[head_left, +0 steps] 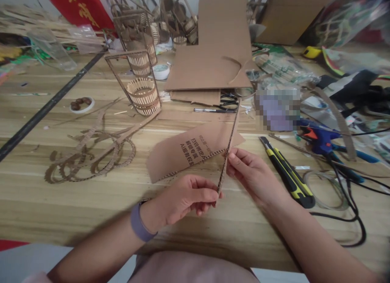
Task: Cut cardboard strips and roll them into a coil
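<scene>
I hold a thin cardboard strip edge-on above the wooden table. My left hand pinches the strip's near end between thumb and fingers. My right hand pinches it a little higher, thumb and forefinger pressed on its side. The strip runs up and away from me toward the far side of the table. Under it lies a flat cardboard piece with black printed characters, its corrugated edge showing.
A yellow-black utility knife lies right of my right hand, with a blue glue gun and black cables beyond. Curled cardboard offcuts lie at left. Woven baskets in frames, large cardboard sheets, scissors and a pen sit farther back.
</scene>
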Demonstrator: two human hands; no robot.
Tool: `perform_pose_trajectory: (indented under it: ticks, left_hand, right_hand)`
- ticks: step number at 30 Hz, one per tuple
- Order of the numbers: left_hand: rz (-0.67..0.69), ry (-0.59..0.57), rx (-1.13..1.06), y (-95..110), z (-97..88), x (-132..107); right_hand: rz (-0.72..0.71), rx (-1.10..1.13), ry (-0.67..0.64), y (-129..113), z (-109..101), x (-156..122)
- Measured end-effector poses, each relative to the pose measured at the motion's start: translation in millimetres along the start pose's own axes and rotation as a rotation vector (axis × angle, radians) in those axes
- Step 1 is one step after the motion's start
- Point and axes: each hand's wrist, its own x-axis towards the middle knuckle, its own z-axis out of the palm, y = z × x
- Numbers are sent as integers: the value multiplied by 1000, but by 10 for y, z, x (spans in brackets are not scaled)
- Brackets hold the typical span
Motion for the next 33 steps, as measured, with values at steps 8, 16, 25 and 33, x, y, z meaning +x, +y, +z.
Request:
perform_pose_trajectory:
  ticks: [8,16,25,33]
  left_hand:
    - [296,160,69,2,-40,27]
    - [443,289,252,-62,-82,56]
    - [489,371,493,-66,-8,10]
    - [427,326,507,-97,-15,22]
  right_hand:
    - [-151,-389,-6,-86,118,-226]
    - [-139,-462,-112,-66,182,-289]
    - [7,-363,-92,-22,199,-279]
    - [-118,-522,-121,-90,209,-312]
